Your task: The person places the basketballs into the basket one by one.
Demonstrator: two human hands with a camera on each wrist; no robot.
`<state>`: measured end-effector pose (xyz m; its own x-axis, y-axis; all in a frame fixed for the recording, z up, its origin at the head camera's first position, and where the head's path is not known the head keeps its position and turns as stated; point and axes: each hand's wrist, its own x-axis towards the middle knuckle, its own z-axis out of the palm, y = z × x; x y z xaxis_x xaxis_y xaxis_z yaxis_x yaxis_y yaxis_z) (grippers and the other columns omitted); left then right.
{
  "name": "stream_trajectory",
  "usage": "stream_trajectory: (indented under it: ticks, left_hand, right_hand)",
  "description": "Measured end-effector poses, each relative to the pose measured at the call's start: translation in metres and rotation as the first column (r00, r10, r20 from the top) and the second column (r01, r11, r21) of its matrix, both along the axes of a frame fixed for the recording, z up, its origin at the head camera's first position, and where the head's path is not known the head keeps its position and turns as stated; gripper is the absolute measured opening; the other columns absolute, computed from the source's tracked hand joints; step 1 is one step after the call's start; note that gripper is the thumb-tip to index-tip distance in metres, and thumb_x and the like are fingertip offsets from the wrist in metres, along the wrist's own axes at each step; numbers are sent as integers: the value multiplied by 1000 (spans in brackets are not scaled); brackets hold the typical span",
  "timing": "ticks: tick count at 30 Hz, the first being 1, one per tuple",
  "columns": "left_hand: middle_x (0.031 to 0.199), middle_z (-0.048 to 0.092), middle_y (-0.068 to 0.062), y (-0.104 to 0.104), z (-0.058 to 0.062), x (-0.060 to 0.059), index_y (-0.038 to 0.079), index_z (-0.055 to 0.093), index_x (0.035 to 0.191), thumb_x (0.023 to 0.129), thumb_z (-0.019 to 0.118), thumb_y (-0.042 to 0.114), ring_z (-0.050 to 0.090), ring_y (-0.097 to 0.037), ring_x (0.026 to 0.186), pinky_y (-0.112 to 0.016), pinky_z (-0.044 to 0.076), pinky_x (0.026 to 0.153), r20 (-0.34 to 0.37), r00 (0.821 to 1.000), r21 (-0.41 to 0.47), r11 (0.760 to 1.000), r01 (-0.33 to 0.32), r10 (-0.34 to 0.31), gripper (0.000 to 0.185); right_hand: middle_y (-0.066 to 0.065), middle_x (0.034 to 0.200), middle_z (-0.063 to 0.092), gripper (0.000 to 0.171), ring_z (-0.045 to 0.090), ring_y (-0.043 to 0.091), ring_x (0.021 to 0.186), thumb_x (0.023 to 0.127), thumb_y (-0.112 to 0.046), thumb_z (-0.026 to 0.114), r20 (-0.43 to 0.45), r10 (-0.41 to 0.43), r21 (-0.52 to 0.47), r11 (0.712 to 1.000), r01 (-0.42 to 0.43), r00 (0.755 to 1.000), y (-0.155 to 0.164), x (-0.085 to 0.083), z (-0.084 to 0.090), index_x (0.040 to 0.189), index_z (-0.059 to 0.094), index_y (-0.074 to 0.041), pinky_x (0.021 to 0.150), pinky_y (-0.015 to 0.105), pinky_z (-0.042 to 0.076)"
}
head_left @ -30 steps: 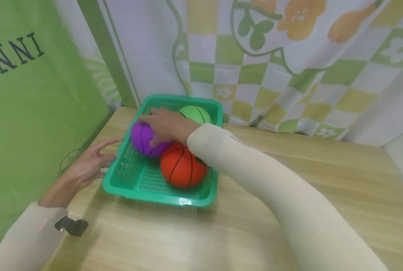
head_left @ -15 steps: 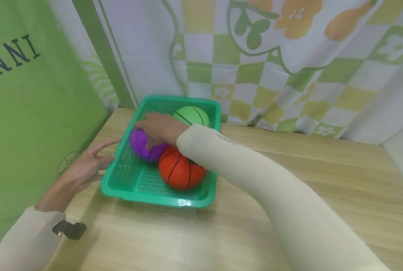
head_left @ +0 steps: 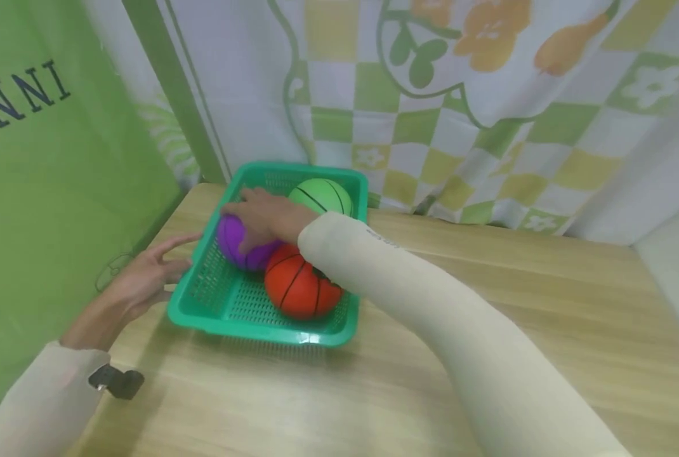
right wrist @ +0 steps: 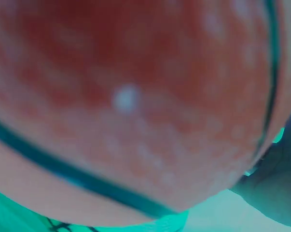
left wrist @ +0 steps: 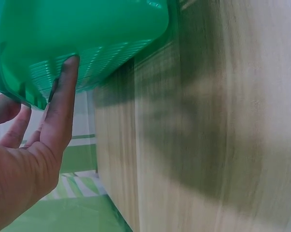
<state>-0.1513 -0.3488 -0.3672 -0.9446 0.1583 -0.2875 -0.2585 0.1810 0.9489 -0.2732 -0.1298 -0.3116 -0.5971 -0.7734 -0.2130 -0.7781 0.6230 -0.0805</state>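
My right hand (head_left: 265, 216) curled over purple ball (head_left: 238, 242), now lower in basket (head_left: 316, 333) than second ago, beside red ball (head_left: 299, 289); looks like setting down. Left hand (head_left: 145, 279) flat-fingered against basket side, unchanged. Green ball (head_left: 322, 195) at far end.

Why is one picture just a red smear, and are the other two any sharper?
Right wrist view: the red ball sits so close to the lens that it fills the frame, out of focus. Left wrist view: the left hand and green basket are fairly clear, with a dark shadow across the wooden table. Head view: evenly lit and sharp, with a small glare on the basket's front rim.
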Motion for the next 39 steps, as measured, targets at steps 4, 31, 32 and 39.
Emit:
stream_trajectory:
  ticks: [4, 31, 32, 39]
  left_hand:
    - [143, 40, -32, 1, -3, 3, 17, 17, 161, 106, 49, 15, 66, -21, 106, -48, 55, 91, -8, 1000, -13, 1000, -10, 10, 63]
    - [136, 47, -39, -10, 3, -5, 6, 21, 159, 107, 46, 17, 67, -16, 96, -36, 59, 85, -138, 990, -339, 939, -56, 9, 58]
    - [134, 49, -39, -8, 4, -5, 5, 23, 158, 107, 46, 16, 68, -21, 98, -37, 59, 85, -157, 988, -375, 925, -60, 0, 57]
    - [130, 52, -38, 3, 11, 0, 1, 34, 153, 108, 46, 22, 56, -54, 114, -66, 51, 88, -282, 953, -635, 766, -100, -108, 52]
  right_hand:
    - [10, 153, 33, 82, 34, 27, 136, 88, -53, 72, 14, 0, -51, 999, 1, 1000, 7, 6, 1, 157, 33, -32, 102, 39, 46]
    - [14, 159, 28, 60, 25, 31, 145, 102, -48, 53, 30, -122, -319, 939, 126, 992, 100, 32, 6, 155, 38, -25, 116, 52, 31]
    - [15, 159, 28, 60, 25, 32, 145, 102, -48, 53, 28, -130, -329, 935, 132, 991, 106, 33, 6, 155, 39, -24, 115, 53, 31]
    - [19, 157, 29, 62, 28, 36, 143, 101, -49, 54, 10, -211, -368, 908, 200, 977, 151, 48, -6, 155, 40, -21, 114, 52, 33]
